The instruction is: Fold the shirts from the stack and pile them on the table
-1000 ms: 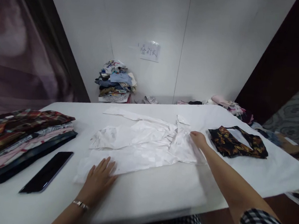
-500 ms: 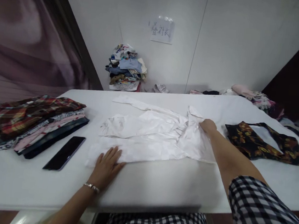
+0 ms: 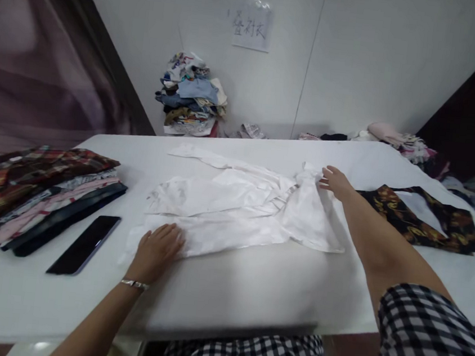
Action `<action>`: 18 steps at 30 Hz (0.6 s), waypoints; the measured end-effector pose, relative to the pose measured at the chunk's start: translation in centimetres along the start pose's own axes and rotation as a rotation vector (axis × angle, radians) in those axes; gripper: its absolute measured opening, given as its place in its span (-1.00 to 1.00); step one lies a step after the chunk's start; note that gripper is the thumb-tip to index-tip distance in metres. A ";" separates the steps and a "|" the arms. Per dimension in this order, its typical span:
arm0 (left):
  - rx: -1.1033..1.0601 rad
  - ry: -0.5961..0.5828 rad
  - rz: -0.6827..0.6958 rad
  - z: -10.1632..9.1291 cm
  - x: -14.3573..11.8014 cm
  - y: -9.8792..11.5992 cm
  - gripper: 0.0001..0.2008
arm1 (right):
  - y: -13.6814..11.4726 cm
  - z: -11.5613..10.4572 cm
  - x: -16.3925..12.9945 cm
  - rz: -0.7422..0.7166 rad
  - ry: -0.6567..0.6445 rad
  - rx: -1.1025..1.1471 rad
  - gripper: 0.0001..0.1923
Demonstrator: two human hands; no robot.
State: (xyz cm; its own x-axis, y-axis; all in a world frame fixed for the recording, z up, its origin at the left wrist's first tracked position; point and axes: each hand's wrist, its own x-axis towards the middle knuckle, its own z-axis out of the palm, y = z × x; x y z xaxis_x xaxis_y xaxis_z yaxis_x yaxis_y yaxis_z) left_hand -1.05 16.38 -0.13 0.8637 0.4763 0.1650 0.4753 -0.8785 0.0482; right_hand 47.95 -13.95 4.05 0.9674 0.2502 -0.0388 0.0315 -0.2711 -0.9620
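A wrinkled white shirt (image 3: 239, 201) lies spread across the table, its long sleeves stretched toward the left. My left hand (image 3: 160, 249) rests flat on the near sleeve at the lower left, fingers held together and extended, palm down. At the shirt's right end, my right hand (image 3: 334, 182) is at the far edge of the bunched cloth with its fingers stretched out and slightly apart. Those fingertips are at the fabric and do not close around it; whether they touch it I cannot tell.
A black phone (image 3: 84, 245) lies left of the shirt, beside a stack of folded clothes (image 3: 49, 192). On the right is a dark floral garment (image 3: 424, 217). Beyond the white table (image 3: 242, 297) stands a tall clothes pile (image 3: 193, 97), under a paper sign (image 3: 252, 28) on the wall.
My right hand has gone from a closed grip on the shirt's right part to stretched fingers at its far edge. The bunched cloth there lies more spread. The view has shifted slightly.
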 end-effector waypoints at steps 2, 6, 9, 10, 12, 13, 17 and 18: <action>-0.032 0.050 0.044 -0.3 0.6 -0.1 -0.55 | 0.0 -1.5 -1.7 0.026 -0.016 -0.057 -0.59; -0.185 0.077 0.209 -1.1 0.0 0.4 -0.51 | 1.8 -5.0 -7.5 0.027 -0.040 -0.224 -0.57; -0.243 0.038 0.284 -1.3 -1.4 0.6 -0.52 | 4.4 -7.0 -13.3 -0.017 -0.179 -0.296 -0.47; -0.245 0.026 0.291 -1.3 -1.8 0.6 -0.53 | 5.3 -7.4 -15.1 -0.064 -0.223 -0.315 -0.43; -0.232 0.023 0.276 -1.1 -2.0 0.6 -0.55 | 6.8 -7.5 -17.9 -0.165 -0.262 -0.375 -0.36; -0.222 0.028 0.268 -1.0 -1.9 0.5 -0.55 | 7.3 -7.4 -18.8 -0.211 -0.255 -0.407 -0.35; -0.175 0.060 0.269 -1.0 -0.5 0.6 -0.52 | 7.5 -6.4 -18.9 -0.253 -0.156 -0.309 -0.50; -0.164 0.076 0.265 -1.1 -0.2 0.6 -0.52 | 7.3 -6.3 -18.3 -0.248 -0.126 -0.210 -0.51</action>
State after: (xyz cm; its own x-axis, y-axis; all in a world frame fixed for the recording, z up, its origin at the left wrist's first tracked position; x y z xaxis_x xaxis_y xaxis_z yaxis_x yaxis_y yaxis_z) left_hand -1.05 15.69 0.98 0.9360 0.2313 0.2654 0.1968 -0.9688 0.1505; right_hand 32.02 -26.36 -0.56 0.8856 0.4417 0.1436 0.3254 -0.3695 -0.8704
